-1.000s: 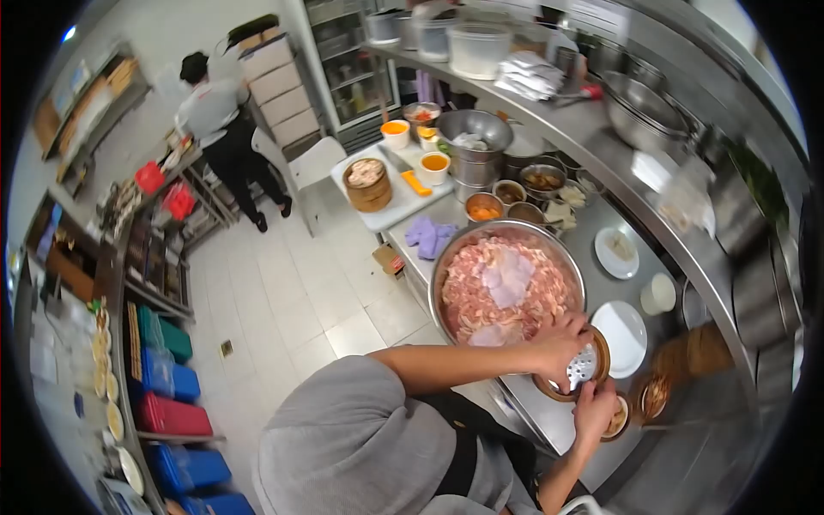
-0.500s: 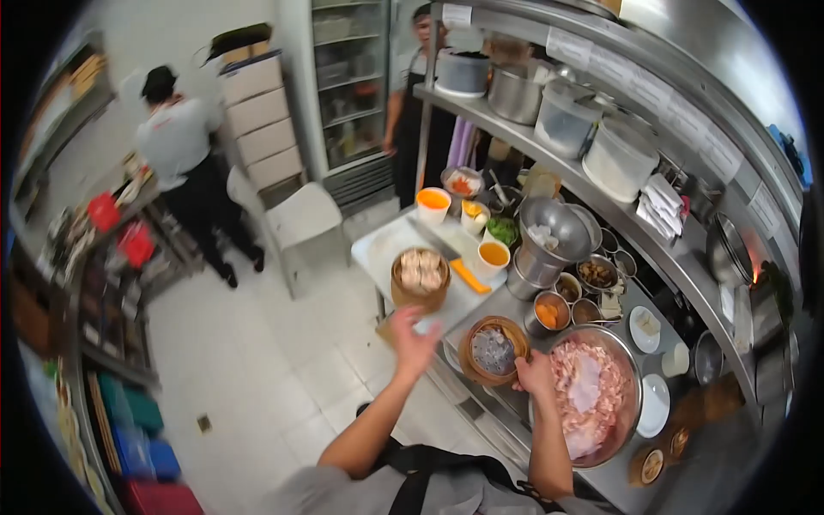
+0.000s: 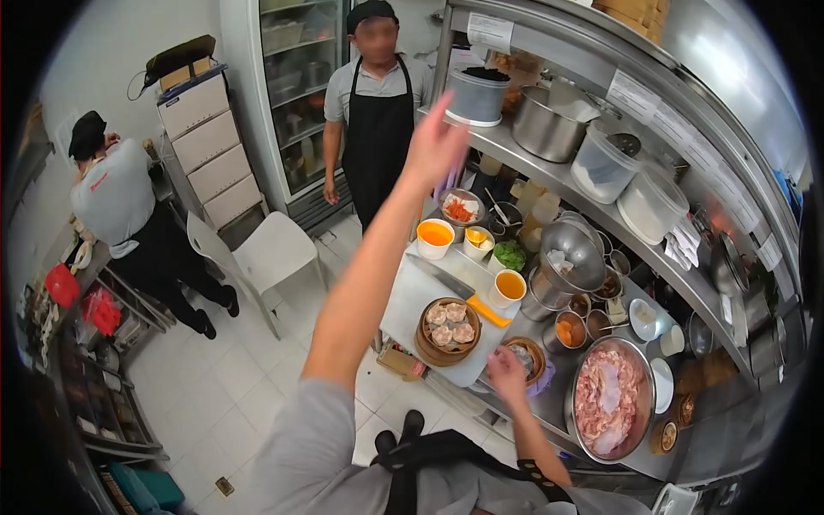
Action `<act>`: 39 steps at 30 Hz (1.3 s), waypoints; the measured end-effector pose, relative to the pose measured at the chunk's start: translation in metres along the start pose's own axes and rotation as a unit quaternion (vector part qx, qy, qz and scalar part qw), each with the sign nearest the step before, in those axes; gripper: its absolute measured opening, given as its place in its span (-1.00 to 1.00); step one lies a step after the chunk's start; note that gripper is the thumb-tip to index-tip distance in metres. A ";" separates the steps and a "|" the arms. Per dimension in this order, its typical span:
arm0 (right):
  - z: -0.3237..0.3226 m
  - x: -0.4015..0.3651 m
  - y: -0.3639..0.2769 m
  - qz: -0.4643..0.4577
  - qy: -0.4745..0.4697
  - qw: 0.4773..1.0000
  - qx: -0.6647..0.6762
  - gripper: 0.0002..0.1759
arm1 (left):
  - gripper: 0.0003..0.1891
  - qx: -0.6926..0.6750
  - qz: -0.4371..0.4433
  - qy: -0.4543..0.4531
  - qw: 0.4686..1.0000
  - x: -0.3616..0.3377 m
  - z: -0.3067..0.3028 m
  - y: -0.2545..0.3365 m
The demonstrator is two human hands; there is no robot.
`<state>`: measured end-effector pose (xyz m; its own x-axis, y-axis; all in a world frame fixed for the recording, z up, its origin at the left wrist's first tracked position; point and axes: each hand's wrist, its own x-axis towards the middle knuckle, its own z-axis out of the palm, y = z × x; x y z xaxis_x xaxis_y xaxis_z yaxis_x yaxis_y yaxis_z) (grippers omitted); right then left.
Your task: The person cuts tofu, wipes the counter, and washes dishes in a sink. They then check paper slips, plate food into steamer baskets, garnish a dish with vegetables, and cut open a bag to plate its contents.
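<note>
My left hand (image 3: pixel 438 150) is stretched far up and forward, blurred, its fingers extended with nothing in them. In this view it overlaps the shelf beside a tub of dark contents (image 3: pixel 478 96). My right hand (image 3: pixel 506 375) is low, fingers loosely apart at the near left side of a small bamboo steamer (image 3: pixel 540 360) with a grey lining. To its left, a larger bamboo steamer (image 3: pixel 424 350) holds several dumplings on the white cutting board (image 3: pixel 402 300). A knife with an orange handle (image 3: pixel 487 312) lies behind that steamer.
A big steel bowl of raw meat (image 3: pixel 645 412) stands at right. Cups of orange sauce (image 3: pixel 510 289) and other ingredients line the counter's back. A steel shelf (image 3: pixel 524 159) overhangs it. One person in a black apron (image 3: pixel 375 129) faces me; another person (image 3: pixel 129 189) works at left, near a white chair (image 3: pixel 273 257).
My left hand has swung up and forward from beside the dumpling steamer. My right hand has left the small steamer's right rim for its left side. The view has shifted; the aproned person shows more fully.
</note>
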<state>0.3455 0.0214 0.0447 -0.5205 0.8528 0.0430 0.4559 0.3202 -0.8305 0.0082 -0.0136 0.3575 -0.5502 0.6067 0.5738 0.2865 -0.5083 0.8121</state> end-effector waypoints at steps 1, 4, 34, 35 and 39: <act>0.020 -0.003 -0.004 0.066 -0.013 0.990 0.125 -0.42 | -0.46 0.101 0.099 0.045 0.989 0.052 0.001 -0.012; 0.051 0.001 -0.027 0.210 -0.031 0.910 0.356 -0.29 | -0.49 0.210 0.209 0.182 0.938 0.124 0.017 -0.012; 0.169 -0.026 -0.029 0.279 -0.067 0.817 0.500 -0.39 | -0.56 -0.172 0.035 -0.259 0.950 0.053 0.142 0.001; 0.175 -0.050 -0.010 0.244 -0.115 0.816 0.512 -0.45 | -0.66 -0.242 -0.041 -0.293 0.924 0.027 0.142 0.001; 0.126 -0.092 0.027 0.305 0.101 0.894 0.314 -0.58 | -0.83 -0.237 -0.245 -0.327 0.881 -0.127 0.160 -0.068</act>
<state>0.3144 -0.1002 -0.0515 -0.1448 0.8671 -0.4767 0.0826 -0.4695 -0.8791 0.1841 0.0418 0.2464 0.0970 0.9683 0.2300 -0.3047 -0.1911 0.9331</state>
